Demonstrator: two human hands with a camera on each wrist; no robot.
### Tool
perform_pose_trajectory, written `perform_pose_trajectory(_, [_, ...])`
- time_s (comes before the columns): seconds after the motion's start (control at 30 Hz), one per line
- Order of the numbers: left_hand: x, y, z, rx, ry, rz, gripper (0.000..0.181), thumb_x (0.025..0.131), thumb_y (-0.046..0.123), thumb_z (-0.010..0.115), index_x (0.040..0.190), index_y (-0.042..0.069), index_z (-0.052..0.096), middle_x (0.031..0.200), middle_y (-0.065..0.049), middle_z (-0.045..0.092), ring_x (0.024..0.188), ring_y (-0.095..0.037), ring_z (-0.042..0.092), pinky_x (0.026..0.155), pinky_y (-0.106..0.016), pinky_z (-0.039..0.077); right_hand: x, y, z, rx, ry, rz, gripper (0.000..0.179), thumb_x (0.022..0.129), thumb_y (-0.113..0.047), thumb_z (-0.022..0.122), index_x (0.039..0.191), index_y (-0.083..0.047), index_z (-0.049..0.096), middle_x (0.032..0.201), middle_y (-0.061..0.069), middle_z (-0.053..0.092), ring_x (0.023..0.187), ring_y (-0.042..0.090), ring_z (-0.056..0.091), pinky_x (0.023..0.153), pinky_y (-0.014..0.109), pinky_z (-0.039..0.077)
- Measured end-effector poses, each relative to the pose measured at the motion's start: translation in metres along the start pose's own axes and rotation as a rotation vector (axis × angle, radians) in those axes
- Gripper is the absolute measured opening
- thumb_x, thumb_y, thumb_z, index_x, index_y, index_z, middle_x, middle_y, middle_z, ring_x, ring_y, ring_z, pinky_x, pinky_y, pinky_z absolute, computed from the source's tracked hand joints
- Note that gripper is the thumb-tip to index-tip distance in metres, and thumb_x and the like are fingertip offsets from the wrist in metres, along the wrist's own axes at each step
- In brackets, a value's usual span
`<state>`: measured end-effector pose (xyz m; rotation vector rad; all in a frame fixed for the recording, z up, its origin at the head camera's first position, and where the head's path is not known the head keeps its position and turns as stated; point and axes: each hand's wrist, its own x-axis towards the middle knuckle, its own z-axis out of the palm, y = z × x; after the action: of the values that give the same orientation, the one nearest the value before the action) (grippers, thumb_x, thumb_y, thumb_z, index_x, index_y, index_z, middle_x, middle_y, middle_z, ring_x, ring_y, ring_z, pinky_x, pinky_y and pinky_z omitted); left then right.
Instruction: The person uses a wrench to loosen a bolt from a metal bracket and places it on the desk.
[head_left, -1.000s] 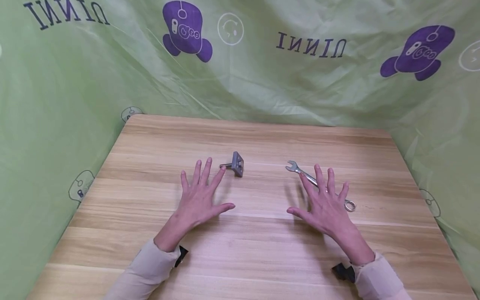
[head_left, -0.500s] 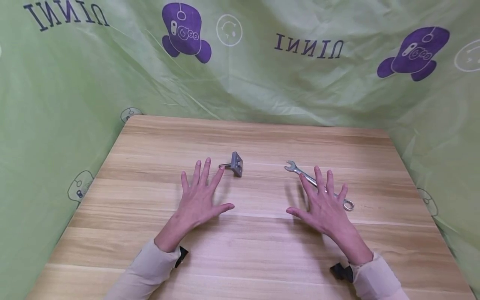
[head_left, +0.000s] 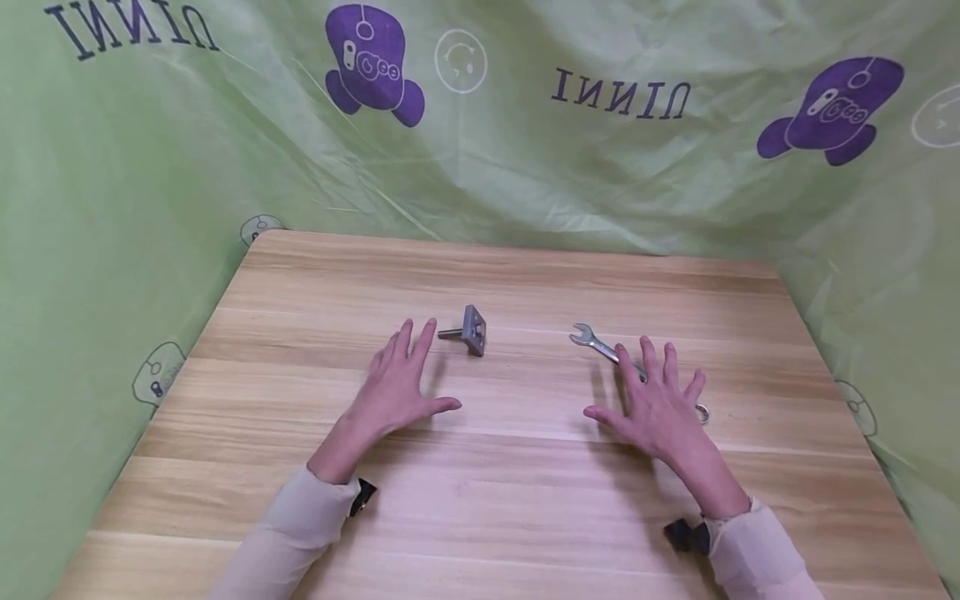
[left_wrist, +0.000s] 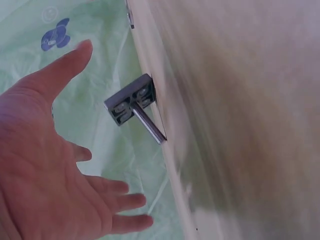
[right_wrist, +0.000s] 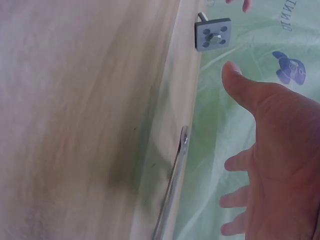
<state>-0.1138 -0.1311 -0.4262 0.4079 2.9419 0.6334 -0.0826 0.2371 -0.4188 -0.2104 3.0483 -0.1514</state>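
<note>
A grey square plate with a threaded bolt (head_left: pixel 474 330) through it rests on its edge on the wooden table, the bolt's shank pointing left. My left hand (head_left: pixel 392 385) hovers just left of and nearer than this plate, fingers extended and thumb spread, holding nothing. In the left wrist view the plate's underside and the bolt (left_wrist: pixel 148 124) show past the fingers. To the right lies a silver combination wrench (head_left: pixel 594 340), its open end toward the back. My right hand (head_left: pixel 660 408) is above the wrench with fingers spread, hiding much of its handle and part of its ring end.
The wood-grain table (head_left: pixel 510 517) has its back edge close to a green printed curtain (head_left: pixel 510 183), which also hangs at both sides. Black wrist cameras (head_left: pixel 686 537) sit at both sleeve cuffs.
My left hand has turned, its fingers drawing closer together and away from the bolt's tip. My right hand has shifted slightly right over the wrench. Plate and wrench stay in place.
</note>
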Motion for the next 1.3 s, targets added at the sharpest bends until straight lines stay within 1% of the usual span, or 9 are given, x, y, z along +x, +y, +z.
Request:
perform_pose_trajectory(0.17, [0.011,-0.006,-0.001,-0.092,-0.049,-0.004,0.126,0.07,0.059,0.083,0.162,0.019,0.007,0.165,-0.028,0.017,0.148,-0.052,0.027,0.114,-0.069,0.03,0.006,0.007,0.003,0.047,-0.027,0.022,0.105,0.085,-0.076,0.055,0.159,-0.009,0.02,0.162,0.033,0.014,0.145,0.063,0.012,0.101,0.09,0.009])
perform_pose_trajectory(0.27, [0.016,-0.009,-0.001,-0.125,-0.07,-0.002,0.127,0.07,0.056,0.085,0.162,0.018,0.007,0.164,-0.028,0.021,0.147,-0.051,0.03,0.113,-0.069,0.033,0.01,0.011,0.007,0.075,-0.042,0.032,0.105,0.085,-0.077,0.054,0.158,-0.009,0.02,0.162,0.034,0.016,0.146,0.062,0.013,0.102,0.089,0.011])
perform_pose_trajectory(0.4, [0.022,-0.011,-0.001,-0.156,-0.08,-0.002,0.127,0.07,0.054,0.086,0.162,0.016,0.007,0.161,-0.029,0.028,0.146,-0.049,0.035,0.113,-0.065,0.036,0.016,0.016,0.013,0.112,-0.056,0.032,0.105,0.085,-0.077,0.053,0.158,-0.009,0.02,0.161,0.034,0.019,0.146,0.06,0.016,0.103,0.086,0.014])
perform_pose_trajectory(0.53, [0.028,-0.013,-0.001,-0.187,-0.089,0.001,0.127,0.07,0.053,0.086,0.162,0.015,0.006,0.158,-0.03,0.032,0.144,-0.049,0.037,0.114,-0.063,0.037,0.021,0.021,0.016,0.147,-0.073,0.03,0.104,0.087,-0.075,0.053,0.158,-0.007,0.019,0.161,0.034,0.018,0.146,0.06,0.016,0.104,0.085,0.016])
perform_pose_trajectory(0.73, [0.036,-0.015,-0.001,-0.267,-0.109,0.006,0.128,0.071,0.051,0.086,0.162,0.013,0.005,0.16,-0.029,0.03,0.146,-0.048,0.035,0.116,-0.063,0.033,0.028,0.027,0.019,0.185,-0.109,0.037,0.103,0.088,-0.072,0.054,0.158,-0.005,0.018,0.161,0.035,0.016,0.145,0.06,0.016,0.106,0.083,0.016])
perform_pose_trajectory(0.87, [0.042,-0.016,-0.001,-0.317,-0.11,0.017,0.127,0.071,0.049,0.087,0.162,0.013,0.005,0.159,-0.028,0.033,0.146,-0.047,0.034,0.117,-0.063,0.032,0.032,0.032,0.021,0.23,-0.086,0.025,0.098,0.088,-0.069,0.057,0.156,-0.005,0.024,0.16,0.034,0.019,0.146,0.057,0.018,0.105,0.083,0.017])
perform_pose_trajectory(1.03, [0.049,-0.016,0.0,-0.367,-0.102,0.026,0.127,0.07,0.045,0.089,0.161,0.014,0.007,0.155,-0.027,0.04,0.144,-0.045,0.04,0.115,-0.064,0.033,0.035,0.039,0.022,0.31,-0.032,0.021,0.091,0.087,-0.062,0.063,0.151,-0.005,0.032,0.159,0.033,0.022,0.147,0.052,0.019,0.105,0.081,0.019])
perform_pose_trajectory(1.3, [0.057,-0.016,0.004,-0.402,-0.109,0.019,0.125,0.07,0.043,0.089,0.161,0.014,0.008,0.152,-0.025,0.045,0.142,-0.046,0.04,0.114,-0.066,0.033,0.038,0.048,0.029,0.38,0.022,0.045,0.086,0.085,-0.055,0.069,0.146,-0.002,0.04,0.159,0.033,0.022,0.147,0.053,0.018,0.108,0.078,0.016])
